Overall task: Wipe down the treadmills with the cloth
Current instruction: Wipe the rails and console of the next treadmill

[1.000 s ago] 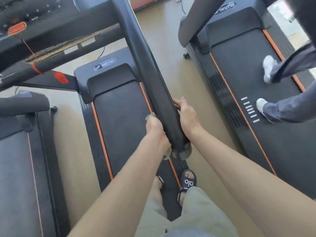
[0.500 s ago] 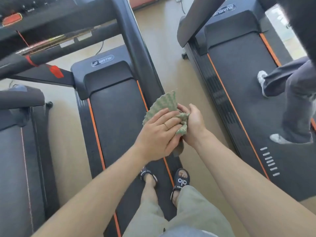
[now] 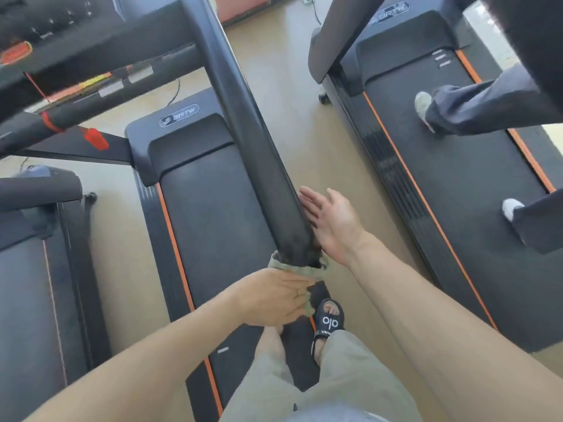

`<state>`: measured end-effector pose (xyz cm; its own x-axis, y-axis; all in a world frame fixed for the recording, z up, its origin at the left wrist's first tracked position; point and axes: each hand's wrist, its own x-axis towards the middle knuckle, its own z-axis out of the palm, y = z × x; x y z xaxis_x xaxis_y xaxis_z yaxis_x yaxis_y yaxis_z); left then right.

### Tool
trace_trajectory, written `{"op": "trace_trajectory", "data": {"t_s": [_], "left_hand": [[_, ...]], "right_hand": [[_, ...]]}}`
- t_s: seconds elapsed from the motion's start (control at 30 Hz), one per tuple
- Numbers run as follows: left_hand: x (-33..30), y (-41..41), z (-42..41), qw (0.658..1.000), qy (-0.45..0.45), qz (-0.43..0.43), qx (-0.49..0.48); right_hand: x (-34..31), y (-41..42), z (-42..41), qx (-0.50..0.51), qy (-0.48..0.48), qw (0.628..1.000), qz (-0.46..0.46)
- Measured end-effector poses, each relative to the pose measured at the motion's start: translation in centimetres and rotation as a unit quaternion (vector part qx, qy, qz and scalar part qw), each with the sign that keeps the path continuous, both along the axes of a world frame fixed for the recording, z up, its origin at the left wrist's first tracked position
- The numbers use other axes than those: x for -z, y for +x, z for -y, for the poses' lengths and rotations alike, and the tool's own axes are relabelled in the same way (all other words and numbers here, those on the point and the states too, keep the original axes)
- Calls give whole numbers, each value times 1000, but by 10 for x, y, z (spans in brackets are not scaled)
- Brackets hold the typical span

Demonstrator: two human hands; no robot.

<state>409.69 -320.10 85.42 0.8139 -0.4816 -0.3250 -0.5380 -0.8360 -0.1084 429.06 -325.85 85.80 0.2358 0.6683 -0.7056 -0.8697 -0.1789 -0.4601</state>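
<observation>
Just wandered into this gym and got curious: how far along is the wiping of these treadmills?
Nothing looks finished; no wiped surface can be told apart. In hand: the left hand holds the green cloth against the end of the handrail of the middle treadmill; the right hand is open beside it. Left: that machine's console, and the right treadmill, where someone is walking.

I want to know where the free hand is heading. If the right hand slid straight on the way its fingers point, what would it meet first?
Probably nothing new: the open right hand points along the black padded treadmill handrail, fingers already beside it. Going on, it would likely just brush up that rail, though depth is unclear.
</observation>
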Motion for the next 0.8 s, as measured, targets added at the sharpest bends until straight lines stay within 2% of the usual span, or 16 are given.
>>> {"op": "trace_trajectory", "data": {"t_s": [0.07, 0.1, 0.23, 0.3, 0.33, 0.37, 0.4, 0.47, 0.5, 0.53, 0.57, 0.6, 0.63, 0.73, 0.77, 0.8], "left_hand": [[14, -12, -22, 995, 92, -6, 46], [13, -14, -33, 995, 100, 23, 8], [-17, 11, -68, 958, 5, 159, -237], [-27, 17, -74, 946, -59, 151, -280], [-32, 20, -73, 918, -118, 144, -350], [-40, 25, -71, 862, -195, 140, -447], [-51, 31, -67, 753, -309, 142, -563], [-71, 46, -69, 510, -467, 214, -690], [-81, 56, -70, 438, -490, 249, -711], [-86, 64, -70, 402, -511, 267, -712], [-91, 72, -64, 397, -532, 272, -697], [-96, 78, -57, 428, -548, 264, -668], [-96, 82, -47, 497, -538, 257, -631], [-63, 77, -36, 773, -354, 210, -483], [-58, 76, -42, 822, -304, 191, -443], [-58, 75, -47, 843, -292, 166, -419]], "right_hand": [[0, -4, -3, -30, 4, 999, 29], [-1, -6, -5, -37, 3, 998, 47], [-7, -9, -14, -34, -15, 996, 79], [-8, -12, -12, -32, -23, 996, 81], [-7, -12, -10, -31, -26, 996, 80], [-6, -9, -9, -32, -25, 996, 77], [-4, -6, -8, -30, -25, 997, 72], [-1, -1, -10, -21, -31, 997, 62], [-2, 1, -11, -14, -38, 998, 55], [-4, 1, -12, -8, -44, 998, 48], [-5, -1, -13, -2, -50, 998, 43], [-8, -2, -13, 1, -53, 998, 44], [-12, -2, -13, 10, -56, 997, 45], [-30, 5, -16, 79, -91, 983, 135], [-38, 8, -17, 104, -109, 968, 199], [-47, 11, -17, 120, -124, 946, 275]]}}
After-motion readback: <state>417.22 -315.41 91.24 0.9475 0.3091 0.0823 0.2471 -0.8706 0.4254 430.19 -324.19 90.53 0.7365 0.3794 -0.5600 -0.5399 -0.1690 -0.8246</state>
